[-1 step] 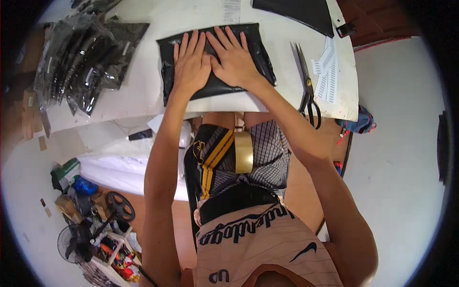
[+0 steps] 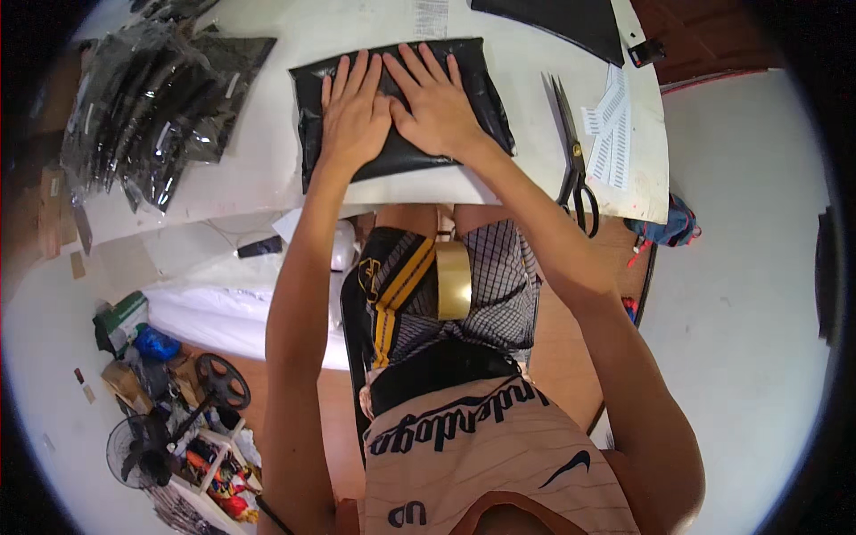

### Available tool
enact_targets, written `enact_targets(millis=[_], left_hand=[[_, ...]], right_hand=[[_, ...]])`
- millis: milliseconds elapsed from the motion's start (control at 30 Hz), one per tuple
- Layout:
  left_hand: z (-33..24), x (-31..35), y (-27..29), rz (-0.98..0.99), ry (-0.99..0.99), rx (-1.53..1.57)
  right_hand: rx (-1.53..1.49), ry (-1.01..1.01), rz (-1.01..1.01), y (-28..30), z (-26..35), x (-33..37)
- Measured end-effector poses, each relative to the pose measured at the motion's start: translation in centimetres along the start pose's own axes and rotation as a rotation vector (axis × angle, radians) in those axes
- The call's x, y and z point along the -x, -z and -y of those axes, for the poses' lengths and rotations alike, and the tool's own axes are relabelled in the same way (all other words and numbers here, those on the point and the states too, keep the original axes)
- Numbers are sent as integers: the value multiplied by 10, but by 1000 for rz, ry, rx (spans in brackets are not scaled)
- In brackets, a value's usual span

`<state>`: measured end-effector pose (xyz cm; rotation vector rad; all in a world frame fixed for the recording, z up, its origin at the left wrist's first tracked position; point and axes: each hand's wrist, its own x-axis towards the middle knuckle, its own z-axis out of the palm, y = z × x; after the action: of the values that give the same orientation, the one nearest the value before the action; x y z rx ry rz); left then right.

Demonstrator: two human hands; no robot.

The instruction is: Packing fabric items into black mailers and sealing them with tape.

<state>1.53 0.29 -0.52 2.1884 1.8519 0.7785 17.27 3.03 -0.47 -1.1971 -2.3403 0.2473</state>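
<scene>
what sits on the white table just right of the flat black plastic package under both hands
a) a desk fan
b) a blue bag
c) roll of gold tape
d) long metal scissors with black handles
d: the long metal scissors with black handles lie on the white table right of the flat black plastic package, which the left hand and right hand press flat.

One black plastic parcel [image 2: 401, 107] lies on the desk [image 2: 259, 178], with one pair of scissors [image 2: 571, 152] nearby. One roll of gold tape [image 2: 453, 279] sits on the lap, and one fan [image 2: 134, 450] stands below.
</scene>
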Motion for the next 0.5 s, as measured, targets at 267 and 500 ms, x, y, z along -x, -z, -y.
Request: enact_targets(millis=[267, 500], left_hand=[[4, -9, 2, -1, 48, 140], [-3, -11, 27, -73, 364, 917]], right_hand=[[-214, -102, 41, 7, -11, -8], [-1332, -465, -266, 25, -59, -3]])
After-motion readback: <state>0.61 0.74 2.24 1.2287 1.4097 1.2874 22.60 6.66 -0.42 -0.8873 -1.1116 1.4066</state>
